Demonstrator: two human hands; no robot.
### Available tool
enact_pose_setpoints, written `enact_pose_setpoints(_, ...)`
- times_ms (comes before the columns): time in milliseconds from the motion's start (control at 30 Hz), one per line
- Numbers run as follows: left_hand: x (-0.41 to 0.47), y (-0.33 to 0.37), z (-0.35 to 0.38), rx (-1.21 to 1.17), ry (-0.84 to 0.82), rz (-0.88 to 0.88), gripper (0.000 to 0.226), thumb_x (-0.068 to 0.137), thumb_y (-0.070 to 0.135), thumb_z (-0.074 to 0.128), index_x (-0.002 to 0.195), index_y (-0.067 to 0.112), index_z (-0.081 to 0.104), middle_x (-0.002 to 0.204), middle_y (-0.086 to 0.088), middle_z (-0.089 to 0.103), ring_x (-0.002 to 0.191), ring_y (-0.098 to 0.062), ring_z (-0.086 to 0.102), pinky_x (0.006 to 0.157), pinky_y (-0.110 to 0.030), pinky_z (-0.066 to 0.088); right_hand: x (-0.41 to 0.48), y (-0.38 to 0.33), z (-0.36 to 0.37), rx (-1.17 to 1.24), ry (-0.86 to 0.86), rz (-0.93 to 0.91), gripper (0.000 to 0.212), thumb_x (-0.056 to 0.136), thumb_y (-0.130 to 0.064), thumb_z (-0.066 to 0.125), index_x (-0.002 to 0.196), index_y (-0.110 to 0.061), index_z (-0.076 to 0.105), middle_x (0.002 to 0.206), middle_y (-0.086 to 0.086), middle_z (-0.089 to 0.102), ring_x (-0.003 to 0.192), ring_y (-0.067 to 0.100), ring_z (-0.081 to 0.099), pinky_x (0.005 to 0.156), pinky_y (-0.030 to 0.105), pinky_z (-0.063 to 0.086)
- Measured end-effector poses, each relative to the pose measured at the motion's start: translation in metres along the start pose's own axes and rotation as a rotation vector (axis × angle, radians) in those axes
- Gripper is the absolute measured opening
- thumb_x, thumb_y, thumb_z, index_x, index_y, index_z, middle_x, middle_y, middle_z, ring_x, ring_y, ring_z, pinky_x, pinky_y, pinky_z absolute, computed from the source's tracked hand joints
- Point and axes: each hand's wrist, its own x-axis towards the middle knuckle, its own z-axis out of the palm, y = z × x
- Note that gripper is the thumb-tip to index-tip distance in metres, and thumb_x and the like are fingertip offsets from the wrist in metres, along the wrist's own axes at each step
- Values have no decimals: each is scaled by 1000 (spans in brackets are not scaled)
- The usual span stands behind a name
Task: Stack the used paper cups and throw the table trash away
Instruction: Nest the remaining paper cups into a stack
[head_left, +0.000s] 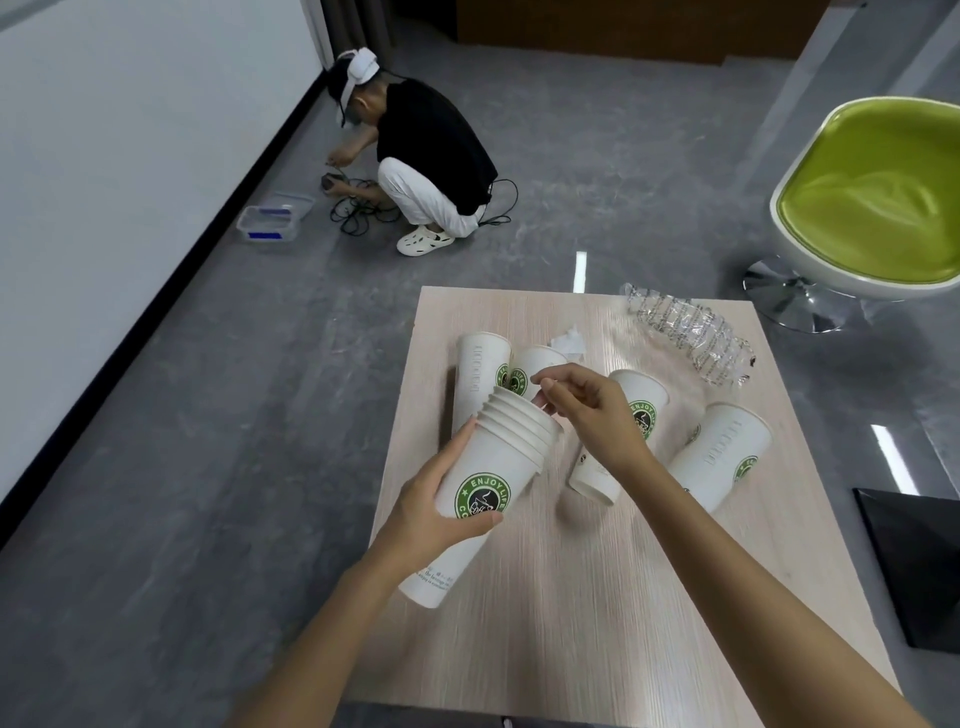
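Stack of paper cups (493, 467): several white cups with a green round logo, nested, held tilted over the left part of the table (597, 597), mouth pointing up and away, base toward the near left edge. Left hand (441, 504): wrapped round the stack's middle, thumb across the logo, fingers behind. Right hand (592, 410): at the stack's mouth with fingers curled; whether they pinch the rim or anything else cannot be told. Loose cups, same print, lying on the tabletop: a tall cup (480, 374) just behind the stack, a second cup (537, 361) beside it, a third cup (644, 402) partly hidden under the right wrist, a fourth cup (719, 457) further right. Crumpled white tissue (569, 343): just behind the second cup. Crushed clear plastic bottle (691, 338): far right corner of the table. On the grey floor beyond: green-cushioned chair (878, 197) at right; a crouching person (431, 150) by the wall, with black cables (358, 208) and a clear plastic box (275, 218) near them.
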Motion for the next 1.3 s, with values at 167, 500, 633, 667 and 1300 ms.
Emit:
enact_pose_setpoints(167,7,-5,-14,-11,40,-15,99,73,19,86,138,63,27,130,25,56,107,-4,63,84,-28,57,27,5,7,-50,6,24,14,94,-8,55,97,-2,67,76,9,69,68,14,63,73,24,52)
enact_pose_setpoints(500,24,-17,-35,-34,92,-42,101,71,16,86,135,69,29,127,26,57,103,-7,65,81,-30,59,80,27,26,-140,-9,115,13,94,-13,56,95,-6,67,79,8,70,74,20,63,81,38,53)
enact_pose_setpoints(633,32,-20,-42,-46,100,-47,101,72,12,86,142,57,29,128,19,59,101,-9,66,78,-27,58,100,32,25,-218,23,123,11,94,-16,57,93,-13,68,83,4,70,76,16,64,83,33,52)
enact_pose_setpoints(667,34,-19,-44,-47,97,-49,101,72,12,85,142,56,28,128,22,58,101,-8,66,78,-27,58,106,33,25,-241,29,122,11,94,-17,57,92,-14,68,84,3,70,77,14,63,82,30,51)
enact_pose_setpoints(1300,54,-25,-59,-50,90,-92,99,73,10,85,143,51,28,122,48,49,105,2,62,78,-17,54,174,44,49,-460,-229,166,9,91,-21,62,86,-20,70,95,-2,71,89,11,60,80,26,45)
